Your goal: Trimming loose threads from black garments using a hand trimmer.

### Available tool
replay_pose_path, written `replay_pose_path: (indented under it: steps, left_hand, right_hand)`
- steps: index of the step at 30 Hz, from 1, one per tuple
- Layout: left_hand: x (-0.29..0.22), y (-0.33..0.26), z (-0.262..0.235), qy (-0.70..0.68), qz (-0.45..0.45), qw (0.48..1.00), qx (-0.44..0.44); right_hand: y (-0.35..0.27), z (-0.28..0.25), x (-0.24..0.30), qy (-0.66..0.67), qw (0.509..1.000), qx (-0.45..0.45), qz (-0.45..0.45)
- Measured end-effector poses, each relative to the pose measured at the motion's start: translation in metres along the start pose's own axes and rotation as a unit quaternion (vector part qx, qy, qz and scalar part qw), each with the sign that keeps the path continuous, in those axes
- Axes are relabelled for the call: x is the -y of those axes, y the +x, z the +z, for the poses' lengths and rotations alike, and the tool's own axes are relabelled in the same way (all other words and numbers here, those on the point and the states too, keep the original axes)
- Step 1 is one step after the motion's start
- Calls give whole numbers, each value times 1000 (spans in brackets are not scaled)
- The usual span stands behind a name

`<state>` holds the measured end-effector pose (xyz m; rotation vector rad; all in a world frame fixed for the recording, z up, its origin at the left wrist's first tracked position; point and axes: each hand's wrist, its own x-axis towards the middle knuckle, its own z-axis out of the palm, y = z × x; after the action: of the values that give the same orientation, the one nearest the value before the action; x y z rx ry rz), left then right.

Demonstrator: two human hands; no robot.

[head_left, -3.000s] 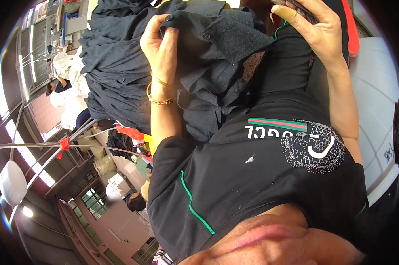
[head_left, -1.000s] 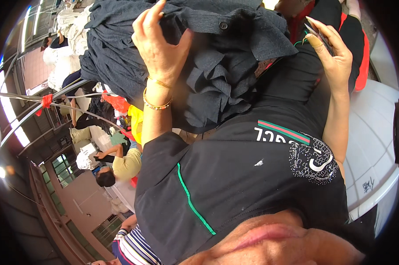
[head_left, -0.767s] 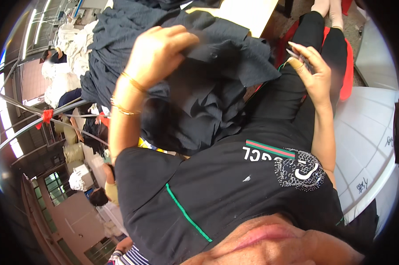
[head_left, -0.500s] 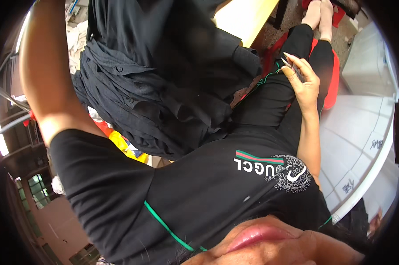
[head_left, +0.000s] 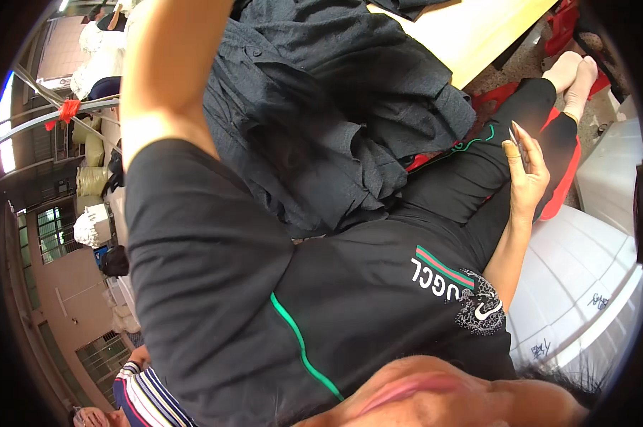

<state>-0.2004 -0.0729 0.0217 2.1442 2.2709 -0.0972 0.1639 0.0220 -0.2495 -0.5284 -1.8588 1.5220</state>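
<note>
My left arm [head_left: 168, 78] is raised along the left side and leaves the view at the top, so my left hand is hidden. Beside that arm, a dark, crumpled buttoned garment [head_left: 279, 121] spreads from the yellow tabletop [head_left: 478, 35] over my lap. My right hand [head_left: 526, 174] is held up above my black-trousered legs, apart from the garment. Its thumb and fingers are brought together around a small, pale pointed thing [head_left: 511, 134], too small to name. The thumb tip looks yellowish.
White boxes or panels [head_left: 560, 263] stand close on my right. Red material [head_left: 560, 188] shows under my legs. On the left are a metal rail [head_left: 97, 104] with a red tie, stacked bundles [head_left: 92, 181], and another person in a striped top [head_left: 150, 398].
The view has swung, so my body, the garment and my right hand sit farther right in the picture. The striped top has come into sight. My right hand keeps its pinched pose.
</note>
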Motion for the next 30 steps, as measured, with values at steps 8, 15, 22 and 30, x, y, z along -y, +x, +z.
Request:
replay_pose_path:
  steps: [8, 15, 22, 30]
  left_hand:
    - [-37, -172, 78, -227, -86, 951, 193]
    - [-38, -181, 77, -371, -131, 894, 214]
    - [-6, -199, 74, -314, -152, 898, 267]
    - [-68, -161, 38, -587, -266, 764, -12]
  right_hand:
    - [8, 16, -2, 33, 999, 30, 14]
    - [5, 35, 18, 20, 997, 64, -25]
    - [-1, 38, 27, -16, 995, 86, -41]
    - [0, 39, 33, -22, 994, 100, -48]
